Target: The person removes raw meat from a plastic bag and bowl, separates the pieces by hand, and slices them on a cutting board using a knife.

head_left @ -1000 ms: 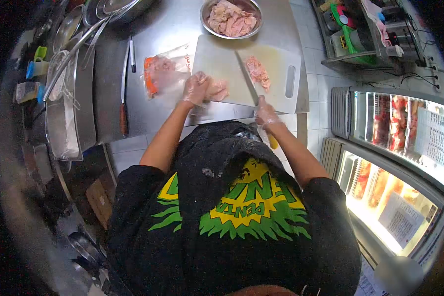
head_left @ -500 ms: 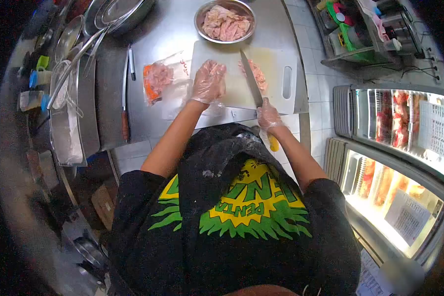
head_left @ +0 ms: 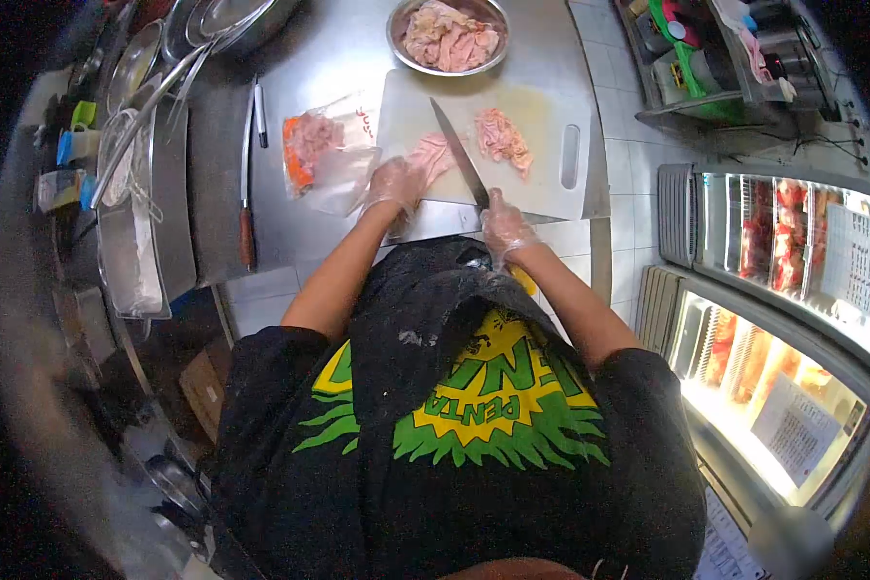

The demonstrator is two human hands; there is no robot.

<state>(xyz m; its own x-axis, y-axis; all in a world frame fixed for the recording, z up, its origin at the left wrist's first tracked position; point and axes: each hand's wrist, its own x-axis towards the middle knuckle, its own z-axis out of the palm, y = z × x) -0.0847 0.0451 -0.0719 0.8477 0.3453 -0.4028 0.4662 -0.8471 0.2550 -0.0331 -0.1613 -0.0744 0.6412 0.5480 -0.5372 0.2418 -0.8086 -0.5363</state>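
My right hand (head_left: 508, 230), in a clear plastic glove, is closed round the handle of a knife (head_left: 461, 155). Its blade points up and left over a white cutting board (head_left: 541, 191). My left hand (head_left: 392, 186), gloved too, grips the near left end of a piece of raw meat (head_left: 435, 157) lying on the board beside the blade. Right of the blade lies a small pile of cut raw meat (head_left: 504, 140). A steel bowl (head_left: 500, 60) with pale raw meat (head_left: 451, 37) stands at the board's far edge.
Left of the board lies a plastic bag with raw meat (head_left: 314, 140). Farther left are a long rod with a wooden handle (head_left: 246, 240) and a marker pen (head_left: 260, 116). Steel pans (head_left: 232, 29) stand at the far left. Lit fridges (head_left: 778, 232) stand to the right.
My left hand has lowered toward me, and a strip of meat now stretches from it on the board. The knife has swung left, away from the cut pile.
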